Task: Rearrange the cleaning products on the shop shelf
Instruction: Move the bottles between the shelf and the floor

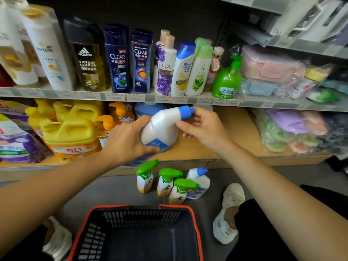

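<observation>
A white cleaner bottle with a blue angled cap (164, 124) is tilted over the wooden lower shelf (233, 132). My left hand (125, 142) grips its base and label end. My right hand (202, 124) pinches its blue cap and neck. On the grey floor below stand three green-trigger spray bottles (165, 180) and a second white bottle with a blue cap (199, 182), close together.
Yellow detergent jugs (71, 129) and orange pump bottles fill the lower shelf's left; bagged plastic goods (293, 129) sit at its right. Shampoo bottles (116, 59) line the upper shelf. A red-rimmed black basket (139, 234) stands on the floor between my white shoes (228, 211).
</observation>
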{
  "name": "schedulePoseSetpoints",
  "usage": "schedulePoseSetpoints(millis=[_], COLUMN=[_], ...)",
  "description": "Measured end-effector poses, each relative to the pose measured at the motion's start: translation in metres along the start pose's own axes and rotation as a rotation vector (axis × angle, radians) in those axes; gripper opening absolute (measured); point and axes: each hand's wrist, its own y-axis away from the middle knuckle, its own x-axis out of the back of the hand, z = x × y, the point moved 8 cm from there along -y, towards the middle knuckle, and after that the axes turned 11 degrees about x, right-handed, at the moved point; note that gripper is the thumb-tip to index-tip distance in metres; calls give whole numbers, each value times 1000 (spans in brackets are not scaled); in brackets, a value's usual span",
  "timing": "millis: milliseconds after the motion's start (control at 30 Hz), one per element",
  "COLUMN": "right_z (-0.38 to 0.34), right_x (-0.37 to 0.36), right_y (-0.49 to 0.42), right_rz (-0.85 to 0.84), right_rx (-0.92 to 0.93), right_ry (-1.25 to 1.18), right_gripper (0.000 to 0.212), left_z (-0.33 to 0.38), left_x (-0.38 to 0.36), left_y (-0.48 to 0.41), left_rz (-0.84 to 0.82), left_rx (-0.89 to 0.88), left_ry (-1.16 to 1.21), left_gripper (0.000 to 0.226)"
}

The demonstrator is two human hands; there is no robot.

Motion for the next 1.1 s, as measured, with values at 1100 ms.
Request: schedulePoseSetpoints(millis=[1100], right_z=[-35], right_x=[31], right_y=[1], right_rz=[72], right_rx=[111], right_ry=[-205], right_gripper=[31], left_z=[24], left_x=[-22], left_y=[1], left_rz=[-443], left_rx=[28], left_ry=[541], left_gripper=[56])
